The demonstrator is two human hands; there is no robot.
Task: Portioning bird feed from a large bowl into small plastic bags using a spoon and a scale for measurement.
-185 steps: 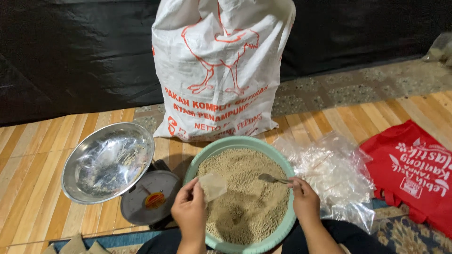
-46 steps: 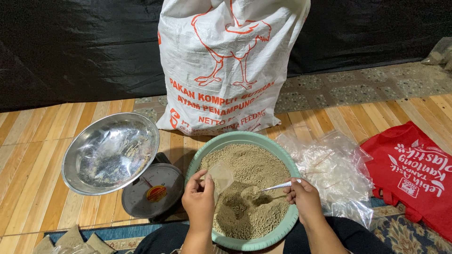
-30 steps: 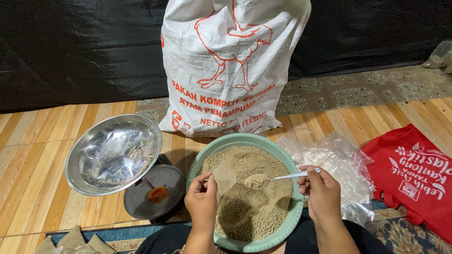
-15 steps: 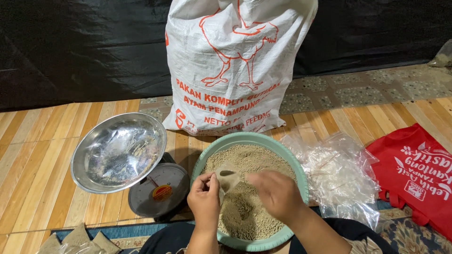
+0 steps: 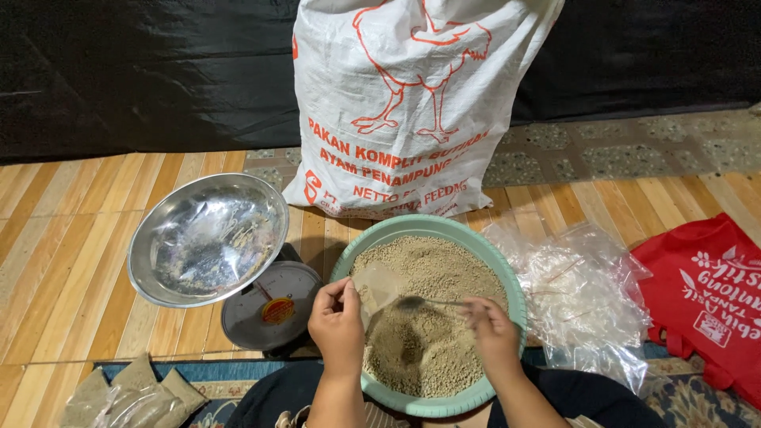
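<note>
Head view puts your 2 hands over the green basin (image 5: 517,295), which sits on the wooden floor (image 5: 71,230) and is heaped with tan pellet feed (image 5: 444,273). Your left hand (image 5: 337,325) is pinched shut on the rim of a small clear plastic bag (image 5: 379,287), held open just above the feed (its lower half blends into the pellets and is hard to trace). Your right hand (image 5: 493,333) is closed on the handle of a metal spoon (image 5: 420,302), whose bowl points into the bag's mouth; whether it carries feed is unclear. Left of the basin stands a scale (image 5: 269,311) with a steel pan (image 5: 208,238). Behind rises a white feed sack (image 5: 412,103), its top cut off. Filled packets (image 5: 127,392) lie partly out of frame at the lower left.
</note>
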